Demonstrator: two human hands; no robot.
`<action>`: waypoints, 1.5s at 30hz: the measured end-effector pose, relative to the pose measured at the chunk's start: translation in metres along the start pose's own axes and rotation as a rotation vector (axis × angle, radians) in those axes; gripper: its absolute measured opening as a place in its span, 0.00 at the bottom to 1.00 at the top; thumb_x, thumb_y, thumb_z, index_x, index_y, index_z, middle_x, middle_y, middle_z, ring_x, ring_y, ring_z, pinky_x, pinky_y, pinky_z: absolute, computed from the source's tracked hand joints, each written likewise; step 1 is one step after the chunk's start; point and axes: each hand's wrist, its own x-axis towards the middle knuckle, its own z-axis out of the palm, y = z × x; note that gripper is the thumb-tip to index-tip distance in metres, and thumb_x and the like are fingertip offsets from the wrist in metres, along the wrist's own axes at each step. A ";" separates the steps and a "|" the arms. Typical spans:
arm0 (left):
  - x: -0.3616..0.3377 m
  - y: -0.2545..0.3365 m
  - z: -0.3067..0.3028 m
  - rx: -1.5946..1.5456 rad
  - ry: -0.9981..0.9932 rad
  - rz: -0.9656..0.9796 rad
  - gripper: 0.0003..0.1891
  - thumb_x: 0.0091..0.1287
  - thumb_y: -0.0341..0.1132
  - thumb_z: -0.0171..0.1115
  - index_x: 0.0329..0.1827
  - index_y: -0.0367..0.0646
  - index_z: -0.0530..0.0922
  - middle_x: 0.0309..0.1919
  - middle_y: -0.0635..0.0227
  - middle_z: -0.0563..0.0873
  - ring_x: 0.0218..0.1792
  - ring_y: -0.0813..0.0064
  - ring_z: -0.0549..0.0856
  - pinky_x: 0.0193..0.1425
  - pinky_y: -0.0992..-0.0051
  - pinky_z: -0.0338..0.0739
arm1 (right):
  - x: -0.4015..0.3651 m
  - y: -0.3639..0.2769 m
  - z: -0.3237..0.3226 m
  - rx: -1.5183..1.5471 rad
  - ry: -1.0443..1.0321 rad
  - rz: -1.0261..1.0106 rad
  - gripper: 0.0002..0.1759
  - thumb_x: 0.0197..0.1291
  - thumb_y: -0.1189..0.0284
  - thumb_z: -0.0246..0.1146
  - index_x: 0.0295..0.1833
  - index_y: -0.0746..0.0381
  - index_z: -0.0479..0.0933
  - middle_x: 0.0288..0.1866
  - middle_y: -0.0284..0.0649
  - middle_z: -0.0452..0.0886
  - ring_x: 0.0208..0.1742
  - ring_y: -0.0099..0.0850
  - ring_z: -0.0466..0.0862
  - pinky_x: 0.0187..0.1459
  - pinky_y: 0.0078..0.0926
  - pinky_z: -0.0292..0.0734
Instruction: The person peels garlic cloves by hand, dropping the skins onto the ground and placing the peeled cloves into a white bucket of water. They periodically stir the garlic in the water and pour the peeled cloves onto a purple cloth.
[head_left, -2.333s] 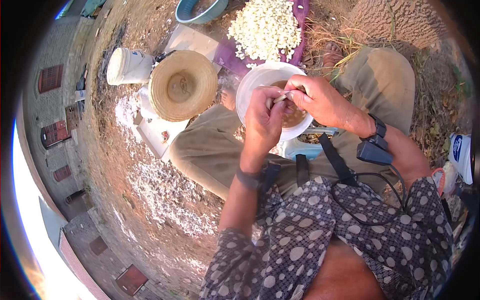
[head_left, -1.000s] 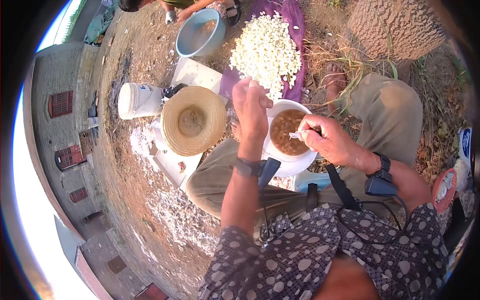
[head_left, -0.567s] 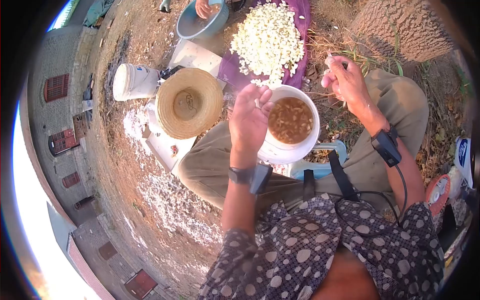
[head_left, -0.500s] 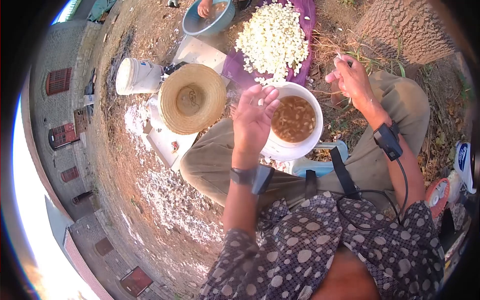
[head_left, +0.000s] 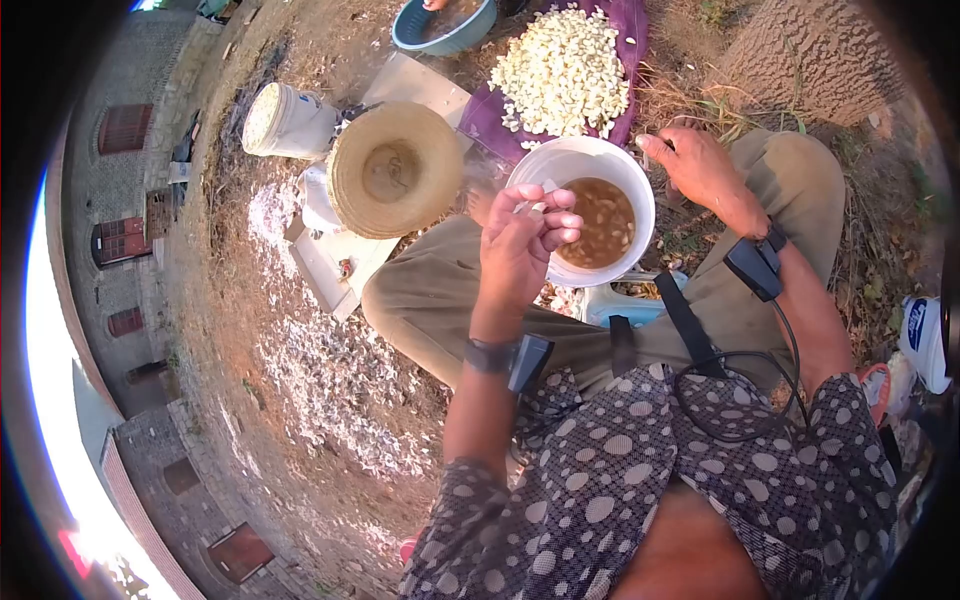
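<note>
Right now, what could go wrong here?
1. Drop: the left hand has a small pale piece near its fingertips; it might slip.
2. Spill: the open bucket of brown liquid sits between the legs; a shifting knee could tip it.
3. Snag: a loose cable loops beside the right forearm and could catch.
</note>
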 end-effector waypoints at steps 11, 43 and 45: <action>0.000 -0.032 -0.009 0.254 0.119 -0.043 0.09 0.84 0.36 0.54 0.58 0.40 0.71 0.44 0.49 0.88 0.28 0.70 0.86 0.34 0.70 0.84 | -0.014 -0.005 -0.009 0.270 0.196 -0.196 0.13 0.71 0.66 0.67 0.49 0.64 0.77 0.36 0.46 0.83 0.37 0.42 0.84 0.41 0.39 0.79; 0.012 -0.078 0.044 0.314 0.241 0.293 0.09 0.85 0.38 0.55 0.58 0.43 0.73 0.40 0.72 0.82 0.36 0.88 0.79 0.40 0.83 0.76 | -0.058 -0.056 0.035 0.330 0.050 -0.489 0.04 0.63 0.76 0.64 0.39 0.63 0.77 0.30 0.48 0.81 0.30 0.49 0.84 0.33 0.43 0.79; 0.008 -0.079 0.046 0.478 0.278 0.376 0.08 0.84 0.36 0.56 0.58 0.42 0.73 0.40 0.72 0.82 0.36 0.88 0.79 0.39 0.82 0.77 | -0.057 -0.056 0.033 0.410 0.017 -0.422 0.03 0.64 0.75 0.63 0.39 0.64 0.78 0.29 0.49 0.82 0.30 0.48 0.84 0.34 0.41 0.79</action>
